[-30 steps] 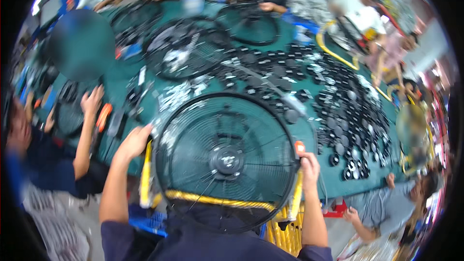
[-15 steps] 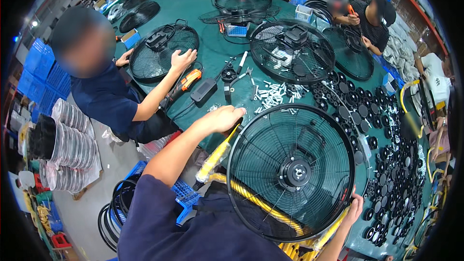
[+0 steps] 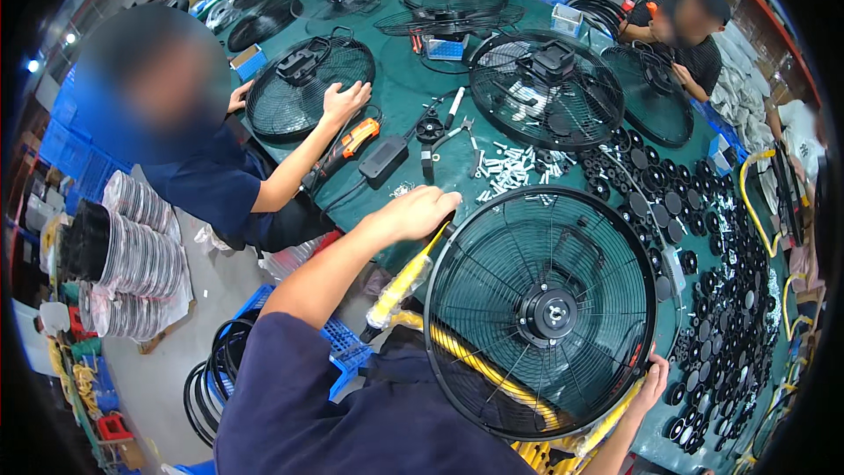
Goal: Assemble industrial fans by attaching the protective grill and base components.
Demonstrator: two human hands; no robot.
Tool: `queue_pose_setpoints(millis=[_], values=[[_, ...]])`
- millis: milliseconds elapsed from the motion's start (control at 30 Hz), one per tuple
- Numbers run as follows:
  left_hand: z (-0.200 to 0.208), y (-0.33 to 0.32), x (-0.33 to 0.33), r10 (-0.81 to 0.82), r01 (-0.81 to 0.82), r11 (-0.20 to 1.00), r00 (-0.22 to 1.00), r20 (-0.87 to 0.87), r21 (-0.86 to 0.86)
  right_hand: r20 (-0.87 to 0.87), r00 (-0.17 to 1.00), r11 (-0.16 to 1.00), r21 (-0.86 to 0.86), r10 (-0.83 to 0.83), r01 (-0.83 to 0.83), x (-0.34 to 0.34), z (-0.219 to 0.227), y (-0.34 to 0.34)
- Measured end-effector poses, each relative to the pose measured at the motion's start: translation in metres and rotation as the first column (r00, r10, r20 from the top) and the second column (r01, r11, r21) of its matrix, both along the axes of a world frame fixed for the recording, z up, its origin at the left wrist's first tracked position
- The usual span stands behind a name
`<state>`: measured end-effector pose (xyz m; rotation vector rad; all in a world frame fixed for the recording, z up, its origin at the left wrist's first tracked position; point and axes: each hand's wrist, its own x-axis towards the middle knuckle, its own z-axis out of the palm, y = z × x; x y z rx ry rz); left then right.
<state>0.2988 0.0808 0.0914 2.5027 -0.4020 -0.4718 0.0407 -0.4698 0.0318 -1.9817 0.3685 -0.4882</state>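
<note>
My left hand (image 3: 420,211) grips the upper left rim of a round black fan guard (image 3: 549,312) lying on the green table (image 3: 400,97) before me. My right hand (image 3: 652,380) clasps its lower right edge.

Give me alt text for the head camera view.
A person's left hand and right hand grip opposite rims of a round black wire fan guard at the edge of a green table strewn with black caps.
</note>
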Motion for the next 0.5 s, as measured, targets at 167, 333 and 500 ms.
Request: queue_pose_setpoints(millis=[167, 333, 500], values=[[-0.036, 0.009, -0.028, 0.164, 0.013, 0.851, 0.943, 0.29, -0.524, 0.086, 0.995, 0.998, -0.025, 0.058, -0.056, 0.011, 0.006, 0.002], [-0.01, -0.004, 0.002, 0.191, -0.108, 0.834, 0.976, 0.101, -0.541, 0.0, 0.999, 0.998, -0.027, 0.054, -0.054, 0.003, -0.007, -0.014], [0.002, -0.006, -0.002, 0.057, -0.063, 0.995, 0.996, -0.072, -0.083, 0.048, 0.998, 0.999, -0.02, 0.039, -0.039, 0.002, -0.01, -0.012]])
